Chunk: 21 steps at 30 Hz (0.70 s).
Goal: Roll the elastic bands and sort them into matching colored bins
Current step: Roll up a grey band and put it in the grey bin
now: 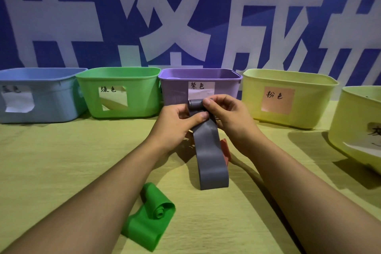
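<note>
Two hands at frame centre: our left hand (175,123) and right hand (224,113) pinched the grey band's (210,159) rolled top, tail hanging free to wind evenly.

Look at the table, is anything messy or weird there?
Yes. The green band lies on the table coming unrolled, its loose end spread flat. A reddish band is half hidden behind the grey band the hands are rolling.

Both forearms reach forward, converging. The left hand (177,121) and right hand (224,113) are raised, close together, fingers curled, thumbs pinching.
</note>
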Available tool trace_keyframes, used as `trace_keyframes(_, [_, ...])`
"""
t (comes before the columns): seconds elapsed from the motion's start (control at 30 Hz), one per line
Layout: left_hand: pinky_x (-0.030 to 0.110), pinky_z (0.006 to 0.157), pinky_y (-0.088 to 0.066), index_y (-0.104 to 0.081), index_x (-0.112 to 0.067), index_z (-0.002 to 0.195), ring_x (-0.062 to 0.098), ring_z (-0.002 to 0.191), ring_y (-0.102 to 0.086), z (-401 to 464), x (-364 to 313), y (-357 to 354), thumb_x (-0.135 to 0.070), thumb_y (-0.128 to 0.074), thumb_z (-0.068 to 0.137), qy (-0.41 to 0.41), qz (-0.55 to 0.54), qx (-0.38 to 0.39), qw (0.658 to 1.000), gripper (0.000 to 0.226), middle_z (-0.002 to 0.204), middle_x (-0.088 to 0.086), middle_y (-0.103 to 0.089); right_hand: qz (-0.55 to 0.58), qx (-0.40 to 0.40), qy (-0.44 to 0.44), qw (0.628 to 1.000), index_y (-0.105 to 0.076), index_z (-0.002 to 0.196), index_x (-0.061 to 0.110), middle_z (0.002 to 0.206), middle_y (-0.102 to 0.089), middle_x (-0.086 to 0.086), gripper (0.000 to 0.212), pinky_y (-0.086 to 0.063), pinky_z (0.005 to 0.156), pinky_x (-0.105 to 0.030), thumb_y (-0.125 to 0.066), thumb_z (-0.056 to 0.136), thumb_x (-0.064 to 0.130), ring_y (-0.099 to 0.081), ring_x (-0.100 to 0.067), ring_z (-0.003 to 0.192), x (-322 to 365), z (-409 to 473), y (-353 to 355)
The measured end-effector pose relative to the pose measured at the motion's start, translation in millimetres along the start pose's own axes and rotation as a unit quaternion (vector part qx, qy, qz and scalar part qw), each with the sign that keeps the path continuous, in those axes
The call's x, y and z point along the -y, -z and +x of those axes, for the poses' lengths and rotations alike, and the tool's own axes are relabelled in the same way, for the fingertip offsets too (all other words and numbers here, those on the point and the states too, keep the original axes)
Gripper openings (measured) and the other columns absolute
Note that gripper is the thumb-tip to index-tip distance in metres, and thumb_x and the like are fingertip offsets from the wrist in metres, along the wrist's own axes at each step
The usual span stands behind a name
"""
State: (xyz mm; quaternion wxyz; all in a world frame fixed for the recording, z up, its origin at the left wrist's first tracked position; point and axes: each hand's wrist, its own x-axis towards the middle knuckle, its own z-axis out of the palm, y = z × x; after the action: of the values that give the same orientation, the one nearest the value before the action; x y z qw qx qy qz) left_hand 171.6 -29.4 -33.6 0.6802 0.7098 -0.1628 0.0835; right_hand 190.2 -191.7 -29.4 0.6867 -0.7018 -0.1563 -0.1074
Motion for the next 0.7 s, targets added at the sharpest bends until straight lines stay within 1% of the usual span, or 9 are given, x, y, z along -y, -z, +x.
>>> trace_keyframes(0.1, [0.029, 0.079, -0.057, -0.075, -0.021, 0.111, 0.014, 0.097, -0.075, 1.0, 1.4, 2.0, -0.015, -0.074, 0.092, 0.000, 0.009, -0.006, 1.000, 0.020, 0.100, -0.002, -0.080, 0.004, 0.006, 0.001, 1.000, -0.071, 0.111, 0.015, 0.107, -0.076, -0.005, 0.020, -0.057, 0.095, -0.056, -0.072, 0.093, 0.024, -0.071, -0.026, 0.106, -0.7, 0.7, 0.2])
trace_keyframes(0.27, [0.025, 0.073, -0.055, -0.075, -0.024, 0.107, 0.009, 0.093, -0.075, 1.6, 0.3, 3.4, -0.016, -0.076, 0.090, 0.004, 0.015, -0.013, 1.000, 0.019, 0.097, -0.004, -0.080, 0.026, 0.015, 0.006, 1.000, -0.071, 0.113, 0.016, 0.110, -0.076, -0.007, 0.023, -0.056, 0.098, -0.055, -0.074, 0.090, 0.019, -0.070, -0.027, 0.111, -1.0, 1.0, -0.4])
trace_keyframes(0.33, [0.033, 0.077, -0.060, -0.075, -0.022, 0.109, 0.014, 0.097, -0.075, 1.1, -0.1, 3.9, -0.017, -0.076, 0.090, 0.007, 0.015, -0.011, 1.000, 0.019, 0.100, 0.000, -0.080, 0.036, 0.016, 0.004, 0.999, -0.071, 0.112, 0.018, 0.111, -0.075, -0.007, 0.022, -0.058, 0.097, -0.051, -0.074, 0.090, 0.018, -0.070, -0.027, 0.111, -1.0, 1.1, 0.5])
trace_keyframes(0.37, [0.038, 0.079, -0.060, -0.075, -0.021, 0.111, 0.017, 0.100, -0.075, 0.5, -0.4, 4.4, -0.019, -0.075, 0.091, 0.007, 0.014, -0.009, 1.000, 0.021, 0.103, 0.002, -0.079, 0.036, 0.016, 0.006, 0.999, -0.071, 0.111, 0.019, 0.111, -0.075, -0.006, 0.022, -0.059, 0.096, -0.048, -0.074, 0.089, 0.018, -0.070, -0.026, 0.111, -1.2, 1.4, 1.4])
trace_keyframes(0.4, [0.039, 0.079, -0.060, -0.075, -0.018, 0.114, 0.019, 0.101, -0.074, -0.1, -1.0, 4.8, -0.021, -0.073, 0.093, 0.007, 0.010, -0.005, 1.000, 0.021, 0.106, 0.005, -0.079, 0.033, 0.016, 0.009, 0.999, -0.072, 0.111, 0.021, 0.111, -0.075, -0.006, 0.023, -0.060, 0.095, -0.045, -0.075, 0.089, 0.017, -0.070, -0.025, 0.110, -1.4, 1.8, 2.2])
trace_keyframes(0.47, [0.037, 0.074, -0.059, -0.076, -0.016, 0.113, 0.021, 0.098, -0.073, -0.6, -2.6, 5.1, -0.034, -0.069, 0.095, 0.010, -0.005, -0.004, 1.000, 0.026, 0.107, 0.011, -0.078, 0.030, 0.020, 0.014, 0.999, -0.072, 0.112, 0.020, 0.112, -0.075, -0.004, 0.025, -0.061, 0.090, -0.037, -0.075, 0.089, 0.013, -0.071, -0.023, 0.110, -1.0, 1.9, 2.7])
trace_keyframes(0.53, [0.038, 0.076, -0.058, -0.078, -0.017, 0.106, 0.024, 0.096, -0.073, 0.4, -3.1, 5.2, -0.051, -0.064, 0.091, 0.022, -0.013, -0.021, 0.999, 0.040, 0.104, 0.013, -0.078, 0.035, 0.026, 0.015, 0.999, -0.071, 0.113, 0.017, 0.113, -0.075, -0.004, 0.026, -0.060, 0.085, -0.030, -0.075, 0.088, 0.008, -0.073, -0.020, 0.107, -0.4, 1.5, 1.9])
trace_keyframes(0.63, [0.053, 0.095, -0.058, -0.081, -0.025, 0.100, 0.028, 0.101, -0.075, 4.6, 0.5, 6.3, -0.070, -0.060, 0.083, 0.024, 0.016, -0.048, 0.998, 0.053, 0.099, 0.005, -0.080, 0.023, 0.027, 0.017, 0.999, -0.072, 0.111, 0.018, 0.111, -0.076, 0.000, 0.026, -0.059, 0.081, -0.024, -0.075, 0.088, 0.006, -0.073, -0.015, 0.104, 0.2, 0.7, 0.9])
trace_keyframes(0.7, [0.060, 0.098, -0.054, -0.081, -0.029, 0.101, 0.028, 0.101, -0.075, 5.5, 1.5, 6.3, -0.073, -0.059, 0.084, 0.019, 0.025, -0.054, 0.998, 0.051, 0.098, 0.003, -0.080, 0.017, 0.029, 0.017, 0.999, -0.072, 0.110, 0.020, 0.110, -0.075, 0.003, 0.026, -0.059, 0.081, -0.024, -0.076, 0.088, 0.007, -0.073, -0.012, 0.104, 0.6, 0.4, 1.0])
